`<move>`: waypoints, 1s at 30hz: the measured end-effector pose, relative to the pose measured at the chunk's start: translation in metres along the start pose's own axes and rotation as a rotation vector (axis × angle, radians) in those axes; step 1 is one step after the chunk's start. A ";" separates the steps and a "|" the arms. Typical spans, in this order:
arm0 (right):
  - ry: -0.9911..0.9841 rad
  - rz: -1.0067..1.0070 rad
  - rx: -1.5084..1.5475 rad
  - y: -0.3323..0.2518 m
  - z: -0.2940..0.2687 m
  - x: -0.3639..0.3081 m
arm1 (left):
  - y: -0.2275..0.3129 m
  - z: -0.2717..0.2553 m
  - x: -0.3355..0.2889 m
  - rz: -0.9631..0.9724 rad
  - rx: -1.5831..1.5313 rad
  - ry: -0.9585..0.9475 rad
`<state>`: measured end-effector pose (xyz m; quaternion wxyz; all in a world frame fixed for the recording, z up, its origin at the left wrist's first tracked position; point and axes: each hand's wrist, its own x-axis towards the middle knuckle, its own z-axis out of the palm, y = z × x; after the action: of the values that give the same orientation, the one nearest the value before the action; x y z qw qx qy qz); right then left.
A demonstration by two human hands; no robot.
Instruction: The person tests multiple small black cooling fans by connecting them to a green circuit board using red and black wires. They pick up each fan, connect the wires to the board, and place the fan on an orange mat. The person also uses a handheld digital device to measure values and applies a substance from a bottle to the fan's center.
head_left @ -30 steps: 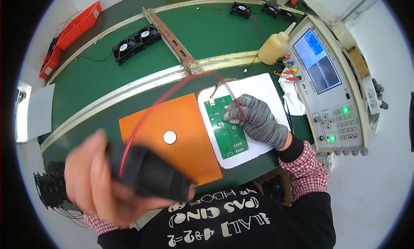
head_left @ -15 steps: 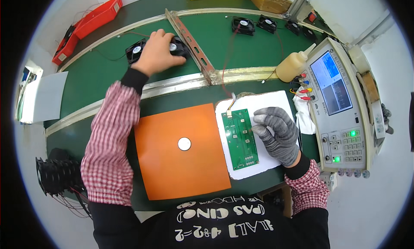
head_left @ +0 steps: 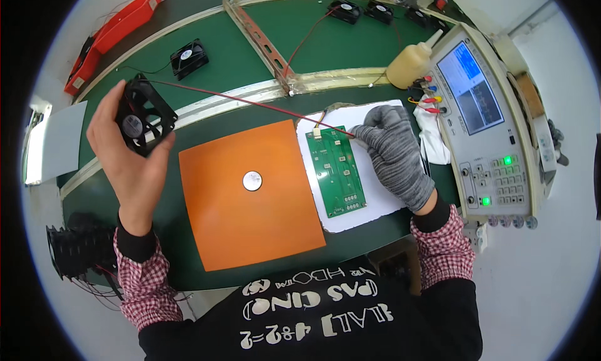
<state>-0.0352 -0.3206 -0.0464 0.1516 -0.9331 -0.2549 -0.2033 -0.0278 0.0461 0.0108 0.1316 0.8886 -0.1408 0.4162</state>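
Note:
My bare left hand (head_left: 128, 167) grips a small black cooling fan (head_left: 164, 111) by its frame, raised and tilted above the left of the bench. From the fan a red wire (head_left: 244, 100) stretches taut across to my grey-gloved right hand (head_left: 394, 154), whose fingertips pinch its end. Just left of those fingertips, a green circuit board (head_left: 325, 173) lies on a white pad (head_left: 385, 201), with a white connector (head_left: 317, 133) and short leads at its top edge. An orange mat (head_left: 244, 229) bearing a round white disc (head_left: 252, 181) lies between my hands.
Another fan (head_left: 189, 59) sits behind the metal rail, and several more (head_left: 344, 10) stand at the back right. A bench instrument (head_left: 482, 142), a squeeze bottle (head_left: 408, 66) and a white cloth (head_left: 432, 136) are at right. Red bins (head_left: 128, 23) and stacked fans (head_left: 78, 251) flank the left.
My left hand has taken one fan from the back and brought it left and nearer. My right hand has closed on the red wire, which is now pulled tight. The view has shifted slightly.

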 end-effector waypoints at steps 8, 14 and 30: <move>-0.140 0.234 0.801 0.000 0.024 -0.010 | 0.049 0.025 -0.052 0.088 -0.605 -0.664; -0.122 0.075 0.602 -0.001 0.024 -0.014 | 0.047 0.034 -0.060 0.037 -0.696 -0.720; -0.186 0.089 0.675 0.006 0.029 -0.013 | 0.078 -0.092 -0.031 -0.843 -2.150 -0.976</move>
<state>-0.0330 -0.3200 -0.0786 0.4364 -0.8552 -0.2794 -0.0148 -0.1394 0.0100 0.0527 0.8459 0.3688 -0.1479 -0.3557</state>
